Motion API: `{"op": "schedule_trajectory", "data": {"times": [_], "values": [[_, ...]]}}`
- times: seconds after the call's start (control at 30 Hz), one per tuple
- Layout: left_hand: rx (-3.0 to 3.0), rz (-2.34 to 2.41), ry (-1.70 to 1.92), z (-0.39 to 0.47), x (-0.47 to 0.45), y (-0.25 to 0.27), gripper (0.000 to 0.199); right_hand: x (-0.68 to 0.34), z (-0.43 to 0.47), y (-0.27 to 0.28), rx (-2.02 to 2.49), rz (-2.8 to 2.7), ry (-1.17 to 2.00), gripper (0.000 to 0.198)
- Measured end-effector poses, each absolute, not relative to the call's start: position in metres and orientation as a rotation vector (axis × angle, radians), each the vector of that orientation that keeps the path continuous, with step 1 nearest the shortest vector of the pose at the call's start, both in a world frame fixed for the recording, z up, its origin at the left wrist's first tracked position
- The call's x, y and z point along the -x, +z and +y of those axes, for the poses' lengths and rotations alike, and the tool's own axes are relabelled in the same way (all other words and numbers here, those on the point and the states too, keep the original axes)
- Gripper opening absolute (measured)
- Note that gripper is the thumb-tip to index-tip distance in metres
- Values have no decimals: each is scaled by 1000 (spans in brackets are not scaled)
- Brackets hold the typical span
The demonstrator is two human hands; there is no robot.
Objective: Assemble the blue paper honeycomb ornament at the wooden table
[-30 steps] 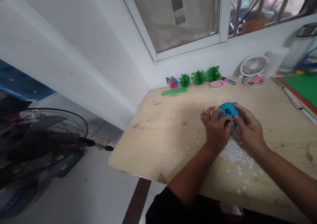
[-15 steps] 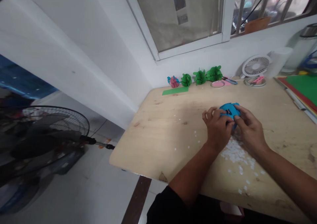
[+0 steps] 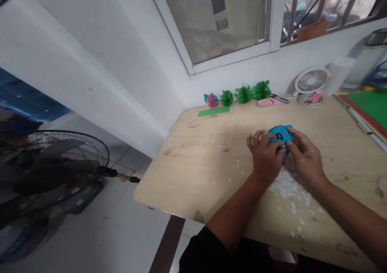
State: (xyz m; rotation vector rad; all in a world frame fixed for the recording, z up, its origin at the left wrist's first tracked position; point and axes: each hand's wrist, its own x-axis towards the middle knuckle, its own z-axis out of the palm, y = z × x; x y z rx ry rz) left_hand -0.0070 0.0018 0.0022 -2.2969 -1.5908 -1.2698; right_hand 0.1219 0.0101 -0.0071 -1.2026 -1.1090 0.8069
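Both hands hold a rounded blue object (image 3: pixel 285 133) a little above the table; it has a dark opening in its upper face and looks like a paper punch. My left hand (image 3: pixel 266 151) grips its left side, fingers bent and some held apart from it. On the right side, my right hand (image 3: pixel 306 154) closes round it, thumb near the front edge and fingers over the top. Below the hands, small white paper-like bits (image 3: pixel 287 186) lie in a loose pile, and a few are scattered leftward. The underside of the blue object is mostly hidden.
Along the wall stand several folded green paper figures (image 3: pixel 243 94) and a pink-and-blue one (image 3: pixel 212 100), by a green strip (image 3: pixel 213 111). A small white fan (image 3: pixel 312 80), a utility knife (image 3: pixel 280 98) and coloured sheets (image 3: pixel 370 106) are farther right. A floor fan (image 3: pixel 60 160) stands left.
The blue object has tilted slightly between my hands, and its dark opening shows a little differently. My hands keep nearly the same place and grip.
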Motion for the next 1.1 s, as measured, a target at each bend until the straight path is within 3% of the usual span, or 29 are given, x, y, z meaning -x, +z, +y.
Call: {"op": "schedule_trajectory", "data": {"times": [0.5, 0.63, 1.1], "values": [[2353, -1629, -1221, 2, 7, 6, 7, -121, 11, -9, 1179, -1165, 756, 46], [2320, -1568, -1258, 4, 8, 2, 17, -120, 12, -9, 1187, -1137, 776, 47], [2349, -1557, -1174, 4, 9, 2, 10, -120, 11, -14, 1175, -1106, 841, 45]]}}
